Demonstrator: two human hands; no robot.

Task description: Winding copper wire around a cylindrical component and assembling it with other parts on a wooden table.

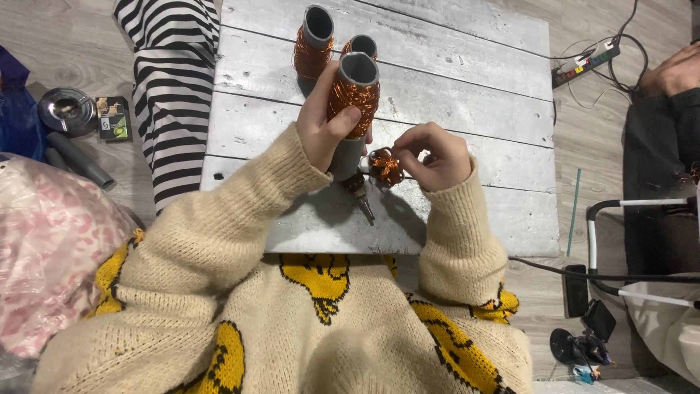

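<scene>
**Copper wire spool and small coil held over the board**

The left hand (324,131) grips a grey spool of copper wire (354,98) upright near the grey wooden board's (467,87) front edge. The right hand (434,155) pinches a small copper-wound coil (384,165) just beside it. Two more spools (315,40) stand behind.

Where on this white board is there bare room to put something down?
The white board is bare right of the two standing spools, and along its near edge. It is crowded where the left hand grips a copper-wound spool and the right hand pinches a small coil.
</scene>
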